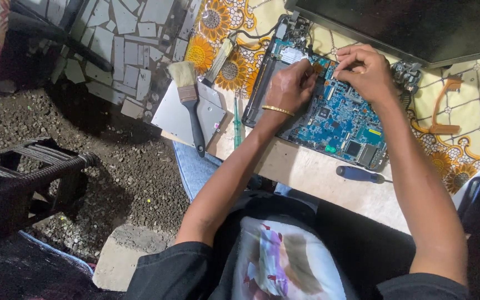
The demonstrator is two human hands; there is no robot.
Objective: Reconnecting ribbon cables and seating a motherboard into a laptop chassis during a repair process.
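While both hands meet over the circuit board (337, 114), which runs lengthwise toward the upper left, left hand (291, 86) and right hand (365, 69) pinch closed around its upper middle; held part hidden.

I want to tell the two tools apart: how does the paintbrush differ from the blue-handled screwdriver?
The paintbrush has a black handle and pale bristles; the screwdriver has a blue handle. The paintbrush rests on a grey metal plate; the screwdriver lies on the bare tabletop, below the blue circuit board. Neither hand touches either tool.
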